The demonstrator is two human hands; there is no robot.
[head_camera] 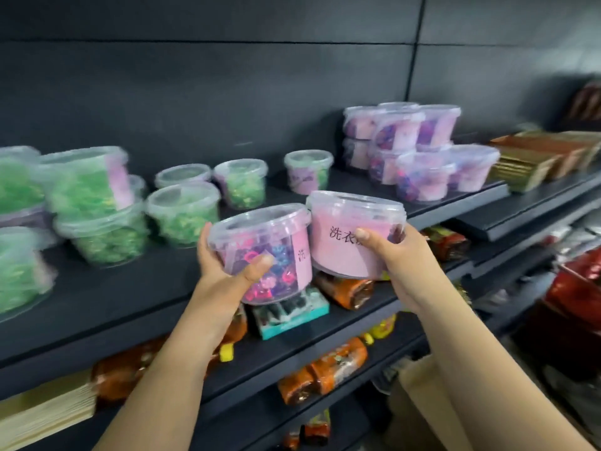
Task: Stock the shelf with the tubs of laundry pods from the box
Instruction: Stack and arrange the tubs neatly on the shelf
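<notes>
I hold two clear tubs of pink and purple laundry pods in the air just in front of the top shelf (130,288). My left hand (227,268) grips the left tub (263,242) from below, thumb on its front. My right hand (393,255) grips the right tub (351,229), which shows a pink label, with the thumb across that label. The two tubs touch side by side. On the shelf stand several green-pod tubs (182,213) at the left and a stack of several pink-pod tubs (419,151) at the right. The box is out of view.
Flat gold and brown packets (533,157) lie on the shelf to the right of the pink stack. Lower shelves hold orange snack bags (338,366) and a teal box (292,314). Bare shelf surface shows between the green tubs and the pink stack.
</notes>
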